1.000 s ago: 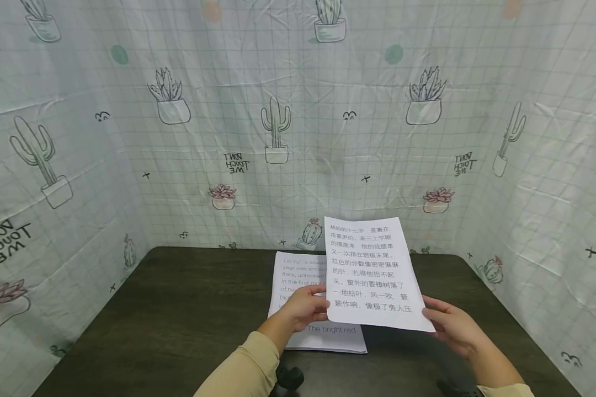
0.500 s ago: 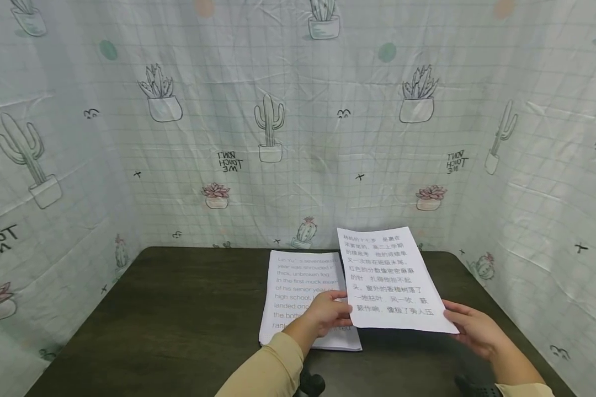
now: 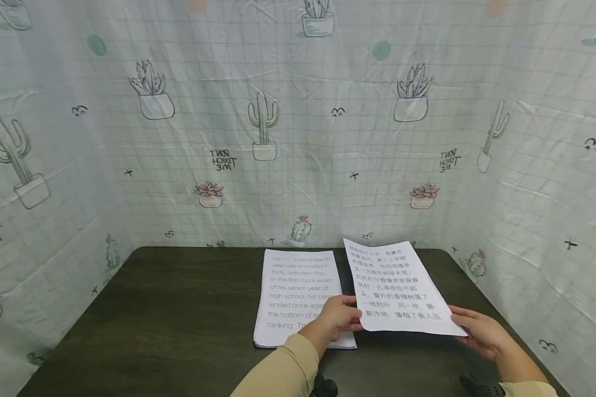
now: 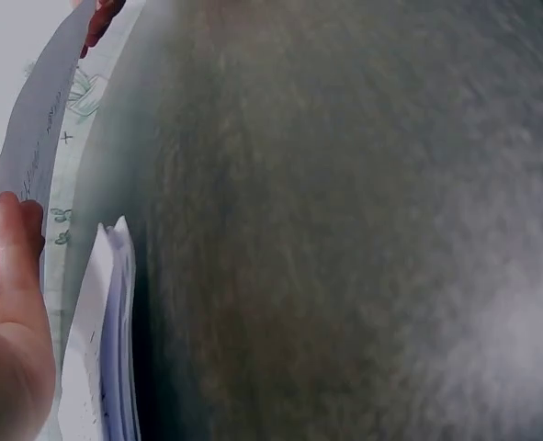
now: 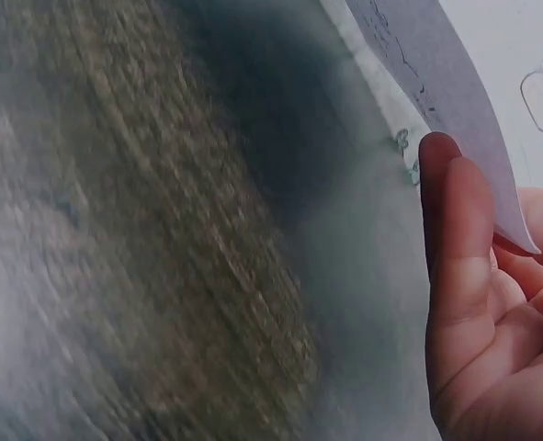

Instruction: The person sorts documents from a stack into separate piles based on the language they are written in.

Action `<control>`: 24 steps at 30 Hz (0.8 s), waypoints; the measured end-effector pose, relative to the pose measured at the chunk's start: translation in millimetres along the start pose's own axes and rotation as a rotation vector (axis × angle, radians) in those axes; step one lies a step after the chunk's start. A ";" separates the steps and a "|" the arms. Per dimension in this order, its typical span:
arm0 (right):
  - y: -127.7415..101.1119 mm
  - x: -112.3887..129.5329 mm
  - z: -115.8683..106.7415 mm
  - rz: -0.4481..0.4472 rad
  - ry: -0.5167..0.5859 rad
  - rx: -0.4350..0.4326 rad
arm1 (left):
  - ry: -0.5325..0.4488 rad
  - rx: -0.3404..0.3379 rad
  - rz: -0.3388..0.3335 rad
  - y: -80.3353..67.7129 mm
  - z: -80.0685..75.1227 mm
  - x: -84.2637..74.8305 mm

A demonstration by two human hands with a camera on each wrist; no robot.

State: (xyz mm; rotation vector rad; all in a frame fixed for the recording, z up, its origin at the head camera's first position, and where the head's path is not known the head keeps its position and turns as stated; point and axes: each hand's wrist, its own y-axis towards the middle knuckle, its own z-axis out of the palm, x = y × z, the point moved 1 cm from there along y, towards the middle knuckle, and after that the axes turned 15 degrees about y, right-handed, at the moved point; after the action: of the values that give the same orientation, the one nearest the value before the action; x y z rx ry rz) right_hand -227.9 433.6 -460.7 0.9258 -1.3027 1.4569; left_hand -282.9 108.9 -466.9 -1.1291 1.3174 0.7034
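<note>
A sheet of paper (image 3: 392, 292) printed with Chinese text is held up over the right part of the table, its far end tilted away. My left hand (image 3: 339, 317) pinches its near left edge, and my right hand (image 3: 484, 332) pinches the near right corner. In the left wrist view the left fingers (image 4: 18, 243) press on the sheet; in the right wrist view the right fingers (image 5: 464, 216) do likewise. Left of it lies a stack of paper (image 3: 298, 286) with English text on top, partly covered by my left hand. Several layered sheets show at its edge in the left wrist view.
The dark wooden table (image 3: 179, 309) spreads out to the left of the stack. A pale curtain (image 3: 303, 110) with cactus drawings surrounds it at the back and both sides. Dark straps sit at both wrists.
Both hands have carried the Chinese-text sheet right and lower, off the stack, whose English text now shows more fully. The head view has turned slightly right.
</note>
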 end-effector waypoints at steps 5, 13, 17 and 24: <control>-0.5 -2.9 -3.6 0.003 0.003 -0.030 | -0.007 0.013 -0.003 0.3 4.9 1.2; -1.0 -7.7 -12.2 0.030 0.000 -0.058 | 0.001 0.069 -0.018 -2.7 9.4 -1.5; -0.3 -10.5 -16.5 0.039 -0.008 -0.075 | 0.002 0.098 -0.018 -3.8 10.0 -1.1; -1.3 -14.8 -18.7 0.039 -0.090 -0.141 | 0.015 0.159 -0.001 -6.1 9.9 -2.1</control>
State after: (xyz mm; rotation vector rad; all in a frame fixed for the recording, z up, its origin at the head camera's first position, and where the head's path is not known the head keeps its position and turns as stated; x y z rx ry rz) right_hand -221.6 449.7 -477.1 0.8858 -1.4766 1.3473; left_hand -274.0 116.3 -464.6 -1.0085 1.3601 0.5792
